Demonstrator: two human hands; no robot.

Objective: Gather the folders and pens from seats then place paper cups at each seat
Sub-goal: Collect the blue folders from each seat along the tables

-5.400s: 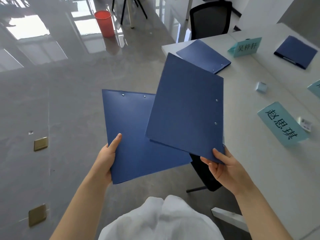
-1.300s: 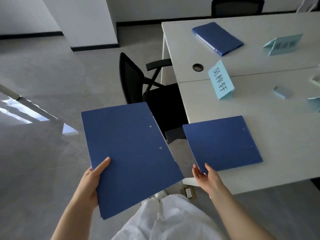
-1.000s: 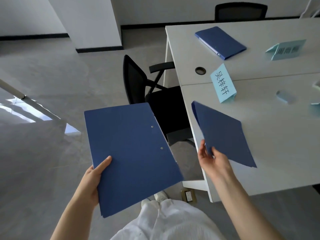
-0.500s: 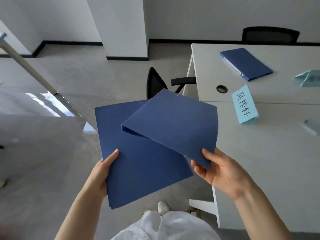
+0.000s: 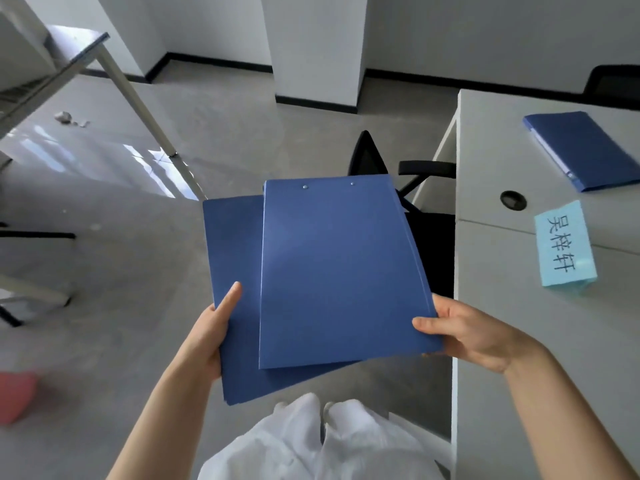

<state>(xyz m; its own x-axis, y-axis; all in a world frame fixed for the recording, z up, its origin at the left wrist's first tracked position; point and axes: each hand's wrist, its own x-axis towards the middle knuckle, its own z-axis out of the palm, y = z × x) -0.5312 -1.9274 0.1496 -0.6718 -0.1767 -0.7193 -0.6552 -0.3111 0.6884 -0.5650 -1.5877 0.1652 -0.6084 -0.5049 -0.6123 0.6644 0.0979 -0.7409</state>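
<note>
Right hand (image 5: 474,332) grips the top folder (image 5: 341,271) at its lower right corner, thumb on the cover, other fingers hidden beneath. Left hand (image 5: 211,332) holds the lower folder (image 5: 232,258) at its left edge, thumb lying flat along the cover, fingers under it and not visible. Top folder lies over the lower one, offset to the right and slightly up, so a strip of the lower folder shows on the left and along the bottom. Two rivets sit near the top folder's far edge. Whether the lower piece is one folder or several stacked, can't tell. Both are held in the air in front of the body, over the floor and just left of the table (image 5: 519,341). A third folder (image 5: 585,150) lies flat on the table, far right, well apart from both hands. Light-blue name card (image 5: 562,245) stands on the table between that folder and the right hand, next to a round cable hole (image 5: 513,199). Black chair (image 5: 408,195) is tucked at the table edge, partly hidden behind the held folders.
</note>
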